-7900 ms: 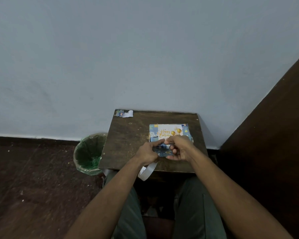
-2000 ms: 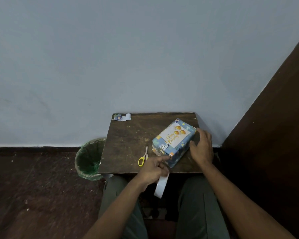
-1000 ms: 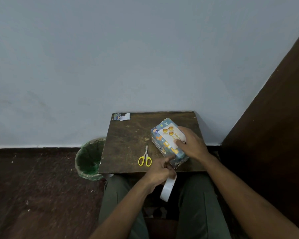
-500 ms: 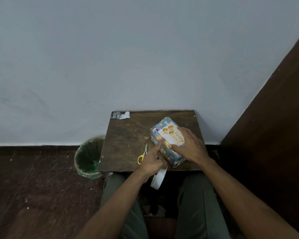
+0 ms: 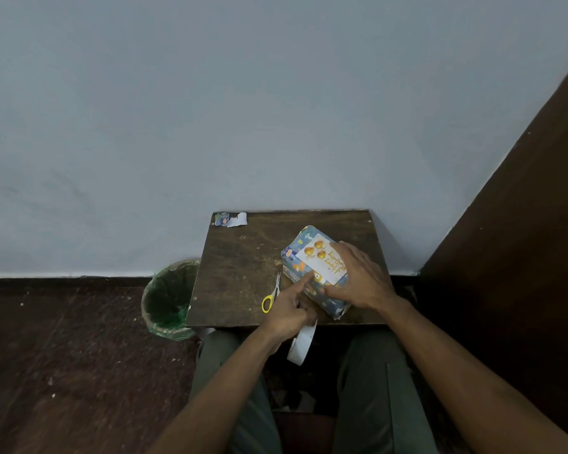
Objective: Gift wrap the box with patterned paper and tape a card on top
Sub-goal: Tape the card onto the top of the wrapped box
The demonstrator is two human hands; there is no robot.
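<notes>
A box wrapped in blue patterned paper (image 5: 300, 257) lies at an angle on the right half of the small dark wooden table (image 5: 243, 257). A white birthday card (image 5: 320, 258) with gold balloons lies on its top. My right hand (image 5: 358, 276) lies flat over the card's near end and the box. My left hand (image 5: 287, 311) grips a roll of white tape (image 5: 301, 344) that hangs below the table's front edge. Its index finger points out and presses the card's near-left edge.
Yellow-handled scissors (image 5: 271, 296) lie on the table just left of my left hand. A scrap of wrapping paper (image 5: 231, 219) sits at the far left corner. A green-lined bin (image 5: 169, 299) stands on the floor left of the table. A dark wooden panel (image 5: 522, 224) rises on the right.
The box was turned counter-clockwise under my right hand, which moved from its side onto the card. My left index finger rose from the box's near corner onto the card's edge.
</notes>
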